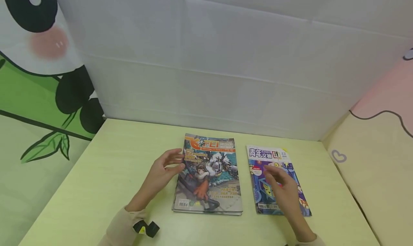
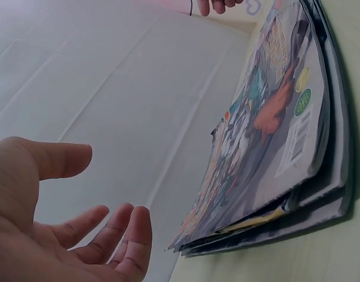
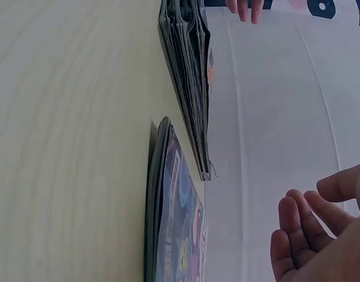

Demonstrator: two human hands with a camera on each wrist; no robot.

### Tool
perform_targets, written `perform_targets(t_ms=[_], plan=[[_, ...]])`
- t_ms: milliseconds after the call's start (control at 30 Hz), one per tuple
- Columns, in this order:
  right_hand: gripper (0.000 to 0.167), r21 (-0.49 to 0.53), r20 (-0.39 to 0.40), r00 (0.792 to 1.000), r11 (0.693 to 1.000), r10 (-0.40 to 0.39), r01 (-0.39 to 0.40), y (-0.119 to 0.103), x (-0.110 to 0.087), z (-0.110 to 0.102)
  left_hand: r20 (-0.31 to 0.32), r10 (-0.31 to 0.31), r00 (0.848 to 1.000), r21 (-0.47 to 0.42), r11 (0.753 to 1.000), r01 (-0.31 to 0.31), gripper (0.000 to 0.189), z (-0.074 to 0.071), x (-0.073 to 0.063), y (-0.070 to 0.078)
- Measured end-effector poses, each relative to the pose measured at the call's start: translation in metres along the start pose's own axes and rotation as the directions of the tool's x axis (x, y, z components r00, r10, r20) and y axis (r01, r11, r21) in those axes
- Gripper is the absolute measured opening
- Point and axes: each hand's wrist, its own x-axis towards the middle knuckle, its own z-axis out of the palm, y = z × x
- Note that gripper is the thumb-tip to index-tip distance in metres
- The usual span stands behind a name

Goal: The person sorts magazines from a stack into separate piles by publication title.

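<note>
A stack of large magazines [image 1: 209, 181] with a robot-and-girl cover lies on the table. Beside its left edge hovers my left hand [image 1: 166, 169], fingers loosely bent and thumb apart, holding nothing. In the left wrist view the stack [image 2: 274, 117] shows several layered copies, with a gap between it and the left hand [image 2: 80, 217]. To the right lies a smaller pile of magazines [image 1: 261, 181] with a purple-blue cover. Over that pile is my right hand [image 1: 285, 192], its fingers relaxed. The right wrist view shows the right hand [image 3: 321, 229] raised off the smaller pile [image 3: 174, 223], gripping nothing.
The pale yellow table [image 1: 129, 149] runs back to a white cloth wall [image 1: 226, 59]. A cartoon-printed panel [image 1: 48, 95] stands at the left, and another printed panel [image 1: 380, 160] at the right. A black band-like device [image 1: 146, 228] sits at the left wrist.
</note>
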Motion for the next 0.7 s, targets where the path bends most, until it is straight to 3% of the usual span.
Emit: perform_targets(t_ms=[133,233,467,600,700], plan=[[0.023,0.023,0.008,0.998,0.998,-0.056,0.056,-0.008,0.003,0.004,-0.038,0.0,0.999,0.032,0.999,0.001,0.058,-0.001,0.001,-0.001],[0.024,0.079,0.035,0.998,0.995,-0.057,0.054,-0.017,0.007,0.008,-0.05,-0.002,0.999,0.048,0.999,0.004,0.057,-0.002,0.001,-0.002],[0.029,0.159,0.089,0.995,0.985,0.048,-0.062,-0.034,0.015,0.02,-0.054,-0.026,0.998,0.086,0.996,0.031,0.055,-0.003,0.0,-0.001],[0.031,0.119,0.119,0.987,0.985,0.111,-0.125,-0.036,0.014,0.027,-0.055,-0.068,0.996,0.134,0.988,0.075,0.059,-0.004,0.001,-0.002],[0.031,0.079,0.122,0.987,0.99,0.109,-0.119,-0.032,0.012,0.03,-0.056,-0.099,0.993,0.171,0.979,0.107,0.062,-0.003,0.001,-0.004]])
